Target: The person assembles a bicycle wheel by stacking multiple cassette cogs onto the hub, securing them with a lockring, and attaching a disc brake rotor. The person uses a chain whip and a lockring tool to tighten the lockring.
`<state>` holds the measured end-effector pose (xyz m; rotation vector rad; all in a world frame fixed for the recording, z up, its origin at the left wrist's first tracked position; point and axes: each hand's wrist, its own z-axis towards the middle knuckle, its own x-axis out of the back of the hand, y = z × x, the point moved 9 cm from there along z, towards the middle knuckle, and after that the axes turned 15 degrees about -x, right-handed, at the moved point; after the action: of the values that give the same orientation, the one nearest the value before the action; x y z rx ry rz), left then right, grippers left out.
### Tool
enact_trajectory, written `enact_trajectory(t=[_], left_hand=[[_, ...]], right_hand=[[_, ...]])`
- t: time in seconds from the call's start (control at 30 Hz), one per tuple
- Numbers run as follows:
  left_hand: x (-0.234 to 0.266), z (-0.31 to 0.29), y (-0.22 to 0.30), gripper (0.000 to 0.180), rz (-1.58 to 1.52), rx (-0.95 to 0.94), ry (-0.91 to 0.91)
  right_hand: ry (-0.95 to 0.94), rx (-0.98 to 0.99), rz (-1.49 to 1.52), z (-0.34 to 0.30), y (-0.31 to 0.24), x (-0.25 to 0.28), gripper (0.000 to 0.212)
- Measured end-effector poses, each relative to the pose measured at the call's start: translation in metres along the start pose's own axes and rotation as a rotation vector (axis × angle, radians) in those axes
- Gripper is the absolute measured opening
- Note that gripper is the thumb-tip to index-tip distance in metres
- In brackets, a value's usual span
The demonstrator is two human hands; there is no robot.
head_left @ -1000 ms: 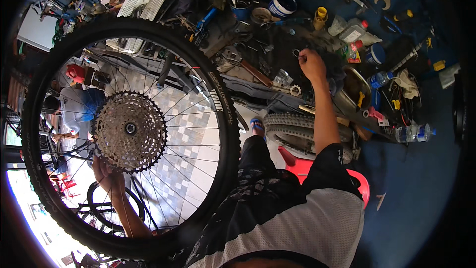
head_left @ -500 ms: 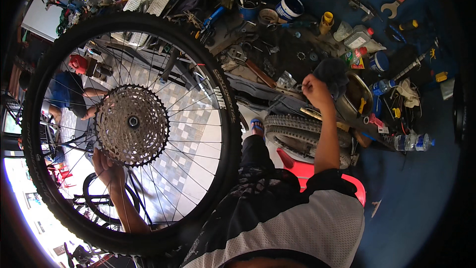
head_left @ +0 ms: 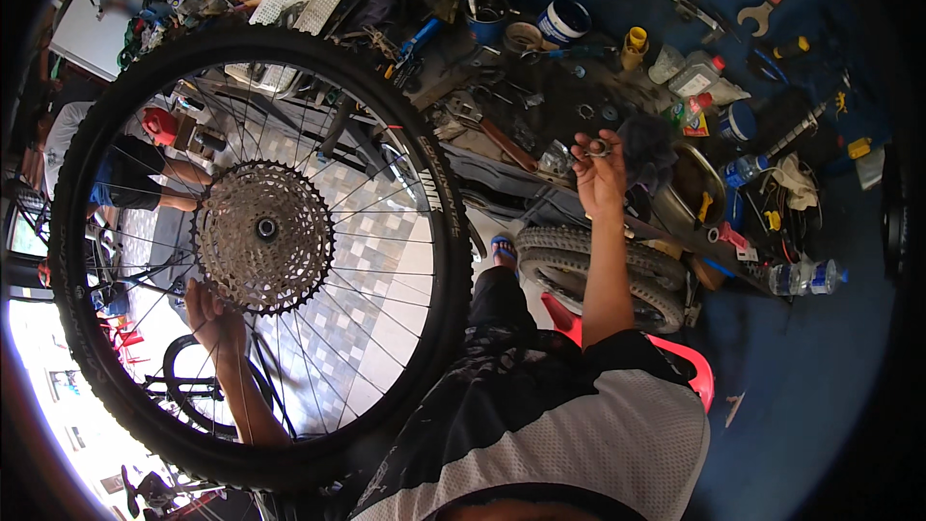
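1. Workbench (head_left: 555, 101): cluttered with tools, tubs and bottles; runs across from 11 to 4 o'clock.
2. Co-worker (head_left: 135, 174): bent over between 9 and 10 o'clock, partly seen through spokes.
3. Bicycle wheel (head_left: 449, 232): black knobbly tyre, standing broadside at 9 o'clock, filling most of that side.
4. Spare tyres (head_left: 603, 270): stacked between 3 and 4 o'clock, below the bench's near edge.
5. Red stool (head_left: 699, 367): at 4 o'clock, partly covered by the person's sleeve.
6. Cassette (head_left: 241, 241): many-toothed, grey with a dark outer ring; mounted at the wheel's centre.
7. Dark cloth (head_left: 646, 150): crumpled, just beside the right hand on its 3 o'clock side.
8. Left hand (head_left: 218, 326): at the cassette's 7 o'clock, among the spokes. Fingers slightly bent; cannot tell whether they grip anything.
9. Right hand (head_left: 600, 178): at 2 o'clock, palm up, fingers curled in and clamped on the metal part.
10. Clear plastic bag (head_left: 555, 156): small, near the right hand's fingers, on their 9 o'clock side.
11. Round metal part (head_left: 597, 147): held at the right fingertips; exact form too small to tell.
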<state>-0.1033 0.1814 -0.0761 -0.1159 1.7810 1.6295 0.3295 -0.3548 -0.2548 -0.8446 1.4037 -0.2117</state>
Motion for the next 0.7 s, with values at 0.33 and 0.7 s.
enact_trajectory(t=[0.33,0.7], left_hand=[[-0.003,-0.001,0.003,0.041,0.006,-0.053,-0.041],[-0.018,-0.009,0.001,0.048,0.066,-0.025,-0.038]], right_hand=[[-0.611,-0.516,0.391,-0.017,0.076,-0.184,0.060],[-0.945,-0.734,0.331,-0.042,0.107,-0.281,0.059]])
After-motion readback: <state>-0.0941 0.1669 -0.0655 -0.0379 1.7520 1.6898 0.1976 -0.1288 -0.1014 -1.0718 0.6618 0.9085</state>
